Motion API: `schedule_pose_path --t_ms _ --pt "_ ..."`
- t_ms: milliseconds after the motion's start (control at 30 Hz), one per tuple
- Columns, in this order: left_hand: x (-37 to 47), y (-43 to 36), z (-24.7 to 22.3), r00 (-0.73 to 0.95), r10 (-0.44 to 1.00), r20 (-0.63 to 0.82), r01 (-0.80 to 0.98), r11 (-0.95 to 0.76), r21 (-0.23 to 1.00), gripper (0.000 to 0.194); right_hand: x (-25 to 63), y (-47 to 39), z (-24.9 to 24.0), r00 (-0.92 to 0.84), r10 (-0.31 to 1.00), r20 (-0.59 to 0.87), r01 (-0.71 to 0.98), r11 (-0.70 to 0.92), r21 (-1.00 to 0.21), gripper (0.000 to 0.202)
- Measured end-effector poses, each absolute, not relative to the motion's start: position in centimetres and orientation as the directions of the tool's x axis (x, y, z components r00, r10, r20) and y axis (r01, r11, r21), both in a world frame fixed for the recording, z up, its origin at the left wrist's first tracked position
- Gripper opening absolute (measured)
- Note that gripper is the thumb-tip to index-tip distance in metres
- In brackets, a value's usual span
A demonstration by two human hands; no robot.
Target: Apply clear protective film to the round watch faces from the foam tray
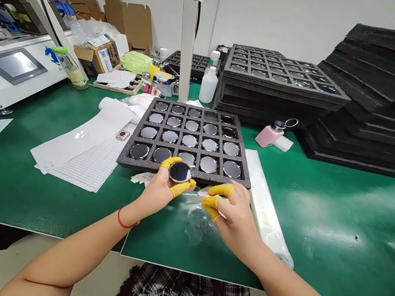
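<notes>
Two hands above a green counter (348, 279). The left hand (156, 189) pinches a glossy, round disc (180, 172) by its metallic rim, at six o'clock of the tray (139, 164). The right hand (235, 208), at the disc's four o'clock, is curled narrow beside clear film (197, 224); whether it grips any cannot be told. Smooth finger cots (179, 190) on a slim, curved rim could let the disc slip; loose film could snag. The tray is matte, grainy black foam with square pockets.
</notes>
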State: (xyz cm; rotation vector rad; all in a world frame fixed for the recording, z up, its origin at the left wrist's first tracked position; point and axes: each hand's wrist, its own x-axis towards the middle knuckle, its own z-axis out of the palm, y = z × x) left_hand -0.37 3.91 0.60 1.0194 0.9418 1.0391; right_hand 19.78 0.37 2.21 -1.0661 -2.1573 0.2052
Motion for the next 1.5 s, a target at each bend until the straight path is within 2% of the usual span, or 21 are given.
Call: schedule_pose_path --t_ms 100,167,233,367,467,833,1233,1500 --pt "-0.6 4.4 0.7 0.187 0.973 -0.135 -0.191 0.171 0.967 0.063 20.6 0.1 4.1 -0.336 0.83 0.446 0.482 0.558 -0.676 0.011" --pt "-0.5 4.2 0.6 0.232 0.965 -0.125 -0.125 0.157 0.98 0.062 21.0 0.4 4.6 -0.248 0.914 0.32 0.358 0.394 -0.847 0.008" --pt "-0.3 3.7 0.5 0.316 0.944 -0.097 -0.045 0.117 0.992 0.06 21.0 0.8 4.5 -0.182 0.969 0.165 0.233 0.205 -0.95 0.01" --pt "0.1 2.5 0.0 0.429 0.903 -0.018 0.12 -0.037 0.992 0.054 20.3 1.5 3.4 -0.184 0.975 -0.12 0.026 -0.118 -0.993 0.024" --pt "0.2 2.1 -0.1 0.455 0.89 0.019 0.16 -0.103 0.982 0.052 19.6 1.6 2.8 -0.198 0.959 -0.202 -0.047 -0.215 -0.975 0.027" --pt "0.4 1.6 0.7 0.529 0.848 -0.035 0.16 -0.06 0.985 0.051 19.3 1.3 2.2 -0.232 0.951 -0.204 -0.032 -0.217 -0.976 0.025" --pt "0.3 1.6 0.7 0.542 0.84 -0.031 0.174 -0.076 0.982 0.048 19.3 1.2 2.1 -0.265 0.953 -0.149 -0.015 -0.159 -0.987 0.012" --pt "0.4 1.5 0.5 0.542 0.84 -0.025 0.157 -0.072 0.985 0.049 19.3 1.2 2.1 -0.265 0.957 -0.115 0.003 -0.118 -0.993 0.009"
